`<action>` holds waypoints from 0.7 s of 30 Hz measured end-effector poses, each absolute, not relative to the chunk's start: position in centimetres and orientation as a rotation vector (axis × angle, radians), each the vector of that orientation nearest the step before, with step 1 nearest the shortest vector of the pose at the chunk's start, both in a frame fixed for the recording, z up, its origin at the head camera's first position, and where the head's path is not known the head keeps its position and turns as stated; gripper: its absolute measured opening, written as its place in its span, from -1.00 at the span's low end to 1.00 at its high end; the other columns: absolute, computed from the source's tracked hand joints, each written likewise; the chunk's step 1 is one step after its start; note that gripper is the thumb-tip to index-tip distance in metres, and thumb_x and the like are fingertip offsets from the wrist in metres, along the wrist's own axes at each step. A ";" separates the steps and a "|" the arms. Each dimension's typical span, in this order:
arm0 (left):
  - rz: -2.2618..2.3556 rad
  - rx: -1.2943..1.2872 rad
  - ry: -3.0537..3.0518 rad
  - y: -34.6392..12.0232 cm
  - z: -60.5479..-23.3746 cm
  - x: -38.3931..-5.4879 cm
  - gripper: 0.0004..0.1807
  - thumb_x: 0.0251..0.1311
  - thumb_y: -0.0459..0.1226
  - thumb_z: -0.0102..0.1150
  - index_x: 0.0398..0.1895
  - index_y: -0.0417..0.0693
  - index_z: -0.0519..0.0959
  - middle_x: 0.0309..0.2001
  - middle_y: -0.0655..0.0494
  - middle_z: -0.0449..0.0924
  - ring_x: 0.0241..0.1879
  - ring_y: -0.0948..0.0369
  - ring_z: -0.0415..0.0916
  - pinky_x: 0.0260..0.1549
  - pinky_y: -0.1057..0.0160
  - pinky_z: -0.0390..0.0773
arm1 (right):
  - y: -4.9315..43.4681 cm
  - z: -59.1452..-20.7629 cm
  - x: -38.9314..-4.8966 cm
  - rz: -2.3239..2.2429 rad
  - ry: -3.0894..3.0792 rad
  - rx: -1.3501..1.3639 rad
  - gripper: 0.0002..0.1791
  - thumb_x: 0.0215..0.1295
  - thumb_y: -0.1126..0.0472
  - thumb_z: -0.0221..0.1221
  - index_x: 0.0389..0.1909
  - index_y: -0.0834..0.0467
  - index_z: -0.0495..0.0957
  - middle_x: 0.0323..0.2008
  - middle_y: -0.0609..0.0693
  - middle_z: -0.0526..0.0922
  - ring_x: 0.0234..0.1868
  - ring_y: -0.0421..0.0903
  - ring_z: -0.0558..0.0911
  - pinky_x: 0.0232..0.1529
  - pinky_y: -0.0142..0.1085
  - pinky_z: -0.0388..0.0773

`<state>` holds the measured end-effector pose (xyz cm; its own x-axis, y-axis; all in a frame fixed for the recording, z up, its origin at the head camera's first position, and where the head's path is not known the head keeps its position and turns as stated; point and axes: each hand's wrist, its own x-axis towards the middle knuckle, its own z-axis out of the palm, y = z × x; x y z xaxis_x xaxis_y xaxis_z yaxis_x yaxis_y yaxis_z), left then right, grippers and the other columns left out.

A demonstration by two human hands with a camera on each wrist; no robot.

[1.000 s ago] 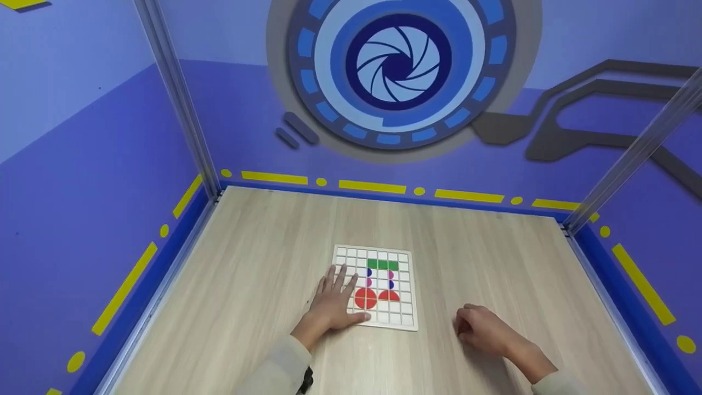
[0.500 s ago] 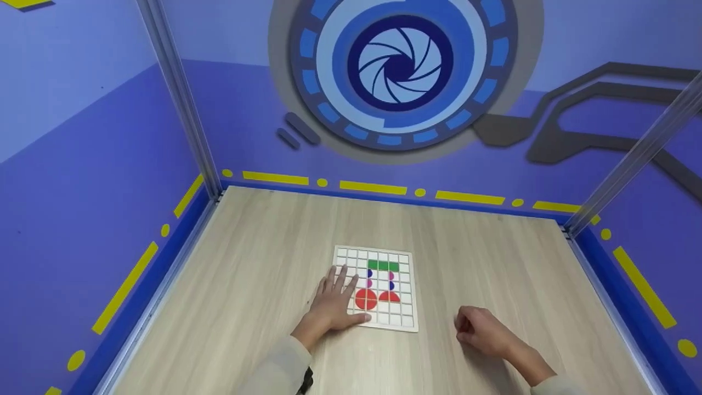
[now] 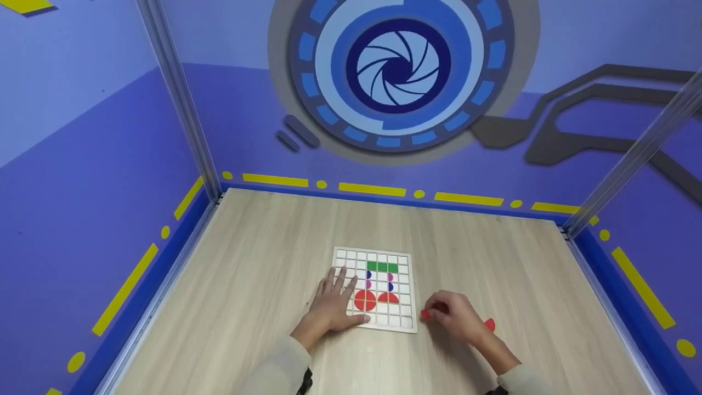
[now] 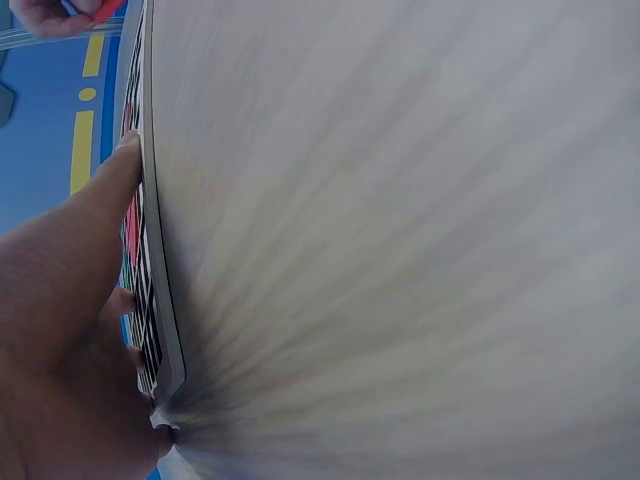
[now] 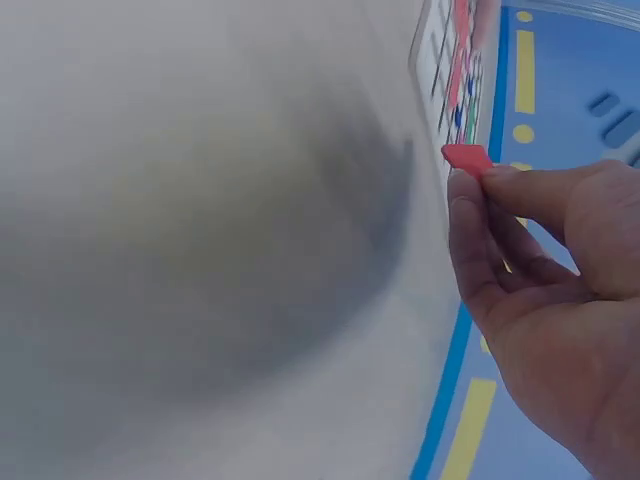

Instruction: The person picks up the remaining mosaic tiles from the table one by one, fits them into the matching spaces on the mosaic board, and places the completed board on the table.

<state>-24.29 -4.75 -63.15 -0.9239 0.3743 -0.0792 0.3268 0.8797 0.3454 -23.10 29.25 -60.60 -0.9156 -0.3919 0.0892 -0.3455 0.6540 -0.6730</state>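
A white grid board lies flat on the wooden table, bearing green squares, small blue and pink half-round pieces, a full red circle made of quarters and a red half circle. My left hand rests on the board's left side with fingers spread, thumb along the near edge. Just off the right edge, my right hand pinches a small red tile between thumb and fingertips. Another red piece lies on the table beside the right wrist, partly hidden by it.
The wooden table is enclosed by blue printed walls on the left, back and right. Metal posts stand at the back corners.
My right hand has moved left toward the board, and a red tile now shows in its fingertips. A second red piece has come into view by the wrist. The left hand stays put.
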 end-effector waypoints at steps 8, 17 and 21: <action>0.515 0.535 2.897 -4.5 -63.1 -24.2 0.16 0.25 0.39 0.24 0.71 -0.08 0.11 0.72 -0.22 -0.17 0.67 -0.26 -0.28 0.59 -0.25 -0.07 | 25.5 -62.1 -24.0 -1.330 2.773 -0.451 -0.83 0.38 0.47 0.32 -0.22 0.12 0.73 -0.31 -0.06 0.70 -0.27 -0.12 0.60 -0.29 -0.38 0.58; 0.497 0.521 2.904 -4.6 -63.0 -24.4 0.16 0.26 0.42 0.21 0.72 -0.05 0.10 0.72 -0.20 -0.17 0.68 -0.26 -0.29 0.59 -0.24 -0.07 | 22.7 -62.8 -24.8 -1.447 2.735 -0.375 -0.89 0.38 0.47 0.31 -0.27 0.20 0.72 -0.37 -0.04 0.69 -0.33 -0.12 0.60 -0.36 -0.38 0.56; 0.517 0.524 2.892 -4.6 -63.2 -24.3 0.16 0.25 0.40 0.23 0.71 -0.06 0.10 0.72 -0.21 -0.17 0.67 -0.26 -0.30 0.59 -0.25 -0.08 | 22.1 -63.1 -24.7 -1.434 2.707 -0.350 -0.88 0.38 0.48 0.30 -0.30 0.20 0.71 -0.41 -0.03 0.67 -0.36 -0.14 0.60 -0.43 -0.39 0.54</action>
<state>-24.25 -4.60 -63.24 -0.9264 0.3653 -0.0913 0.3112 0.8792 0.3609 -24.71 22.08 -63.14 -0.9725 -0.2266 0.0543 -0.1722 0.5420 -0.8226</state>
